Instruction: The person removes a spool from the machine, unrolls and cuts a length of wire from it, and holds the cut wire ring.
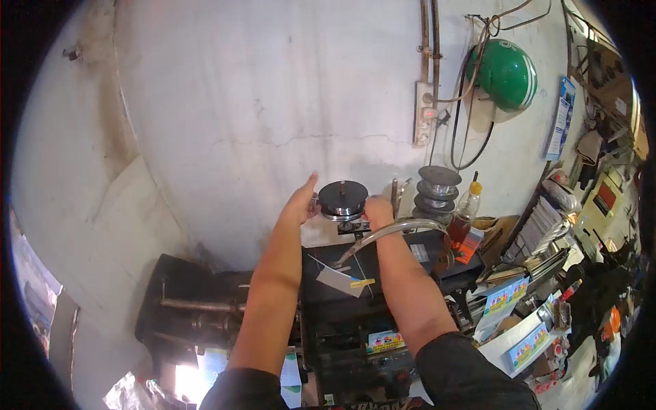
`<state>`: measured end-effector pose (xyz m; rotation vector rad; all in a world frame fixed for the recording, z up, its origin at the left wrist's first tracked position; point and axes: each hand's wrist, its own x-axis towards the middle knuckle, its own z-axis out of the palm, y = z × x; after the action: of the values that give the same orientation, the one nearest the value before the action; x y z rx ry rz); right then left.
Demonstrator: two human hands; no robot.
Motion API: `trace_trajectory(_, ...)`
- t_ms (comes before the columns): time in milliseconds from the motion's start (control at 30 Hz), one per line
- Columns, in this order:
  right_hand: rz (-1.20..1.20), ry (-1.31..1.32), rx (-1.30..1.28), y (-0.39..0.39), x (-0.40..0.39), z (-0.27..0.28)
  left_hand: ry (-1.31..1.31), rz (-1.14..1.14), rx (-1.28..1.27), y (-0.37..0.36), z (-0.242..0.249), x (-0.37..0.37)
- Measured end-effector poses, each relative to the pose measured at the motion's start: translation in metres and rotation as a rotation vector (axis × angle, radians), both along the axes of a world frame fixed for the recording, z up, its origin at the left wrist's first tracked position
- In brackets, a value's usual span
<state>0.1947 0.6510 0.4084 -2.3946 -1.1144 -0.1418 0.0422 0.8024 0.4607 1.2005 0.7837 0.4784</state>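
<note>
A black-flanged wire spool [343, 197] sits on an upright metal spindle above the black machine. My left hand [301, 202] grips its left rim, with the thumb pointing up and the other fingers partly hidden. At the right edge, my right hand [377, 210] is closed against the same spool, and its fingertips are hard to see. A curved clear guard or tube [393, 231] arcs across in front of my right wrist. Below the spool, a pale card [339, 281] with a yellow clip [363, 283] rests on the black machine [314, 307].
Right of the spool stand several stacked spools [438, 191] and a yellow-capped bottle [467, 205]. A green helmet [504, 74] hangs on the wall near a power strip [424, 113]. Paper stacks [536, 229] and colourful printed sheets [502, 304] crowd the right side.
</note>
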Motion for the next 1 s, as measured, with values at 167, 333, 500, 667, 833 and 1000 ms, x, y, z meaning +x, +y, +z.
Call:
trace_trajectory(167,0.103,-0.365,-0.370,-0.024,-0.026,0.038,0.196,-0.145,0.230,0.009,-0.006,0.011)
trace_trajectory(333,0.086,0.118,0.077,0.023,0.035,-0.038,0.172,-0.122,0.153,-0.004,-0.006,0.011)
trace_trajectory(500,0.043,0.403,0.330,0.033,0.039,-0.055,0.023,-0.192,-0.043,-0.013,-0.002,0.012)
trace_trajectory(667,-0.152,0.756,0.674,0.018,0.000,-0.021,0.058,-0.229,0.006,0.000,-0.015,0.017)
trace_trajectory(833,-0.080,0.398,0.143,0.000,-0.030,0.026,0.086,-0.214,0.099,-0.017,0.004,0.012)
trace_trajectory(1000,-0.111,-0.041,0.152,0.001,-0.042,0.032,-0.137,-0.109,-0.012,-0.017,-0.004,0.017)
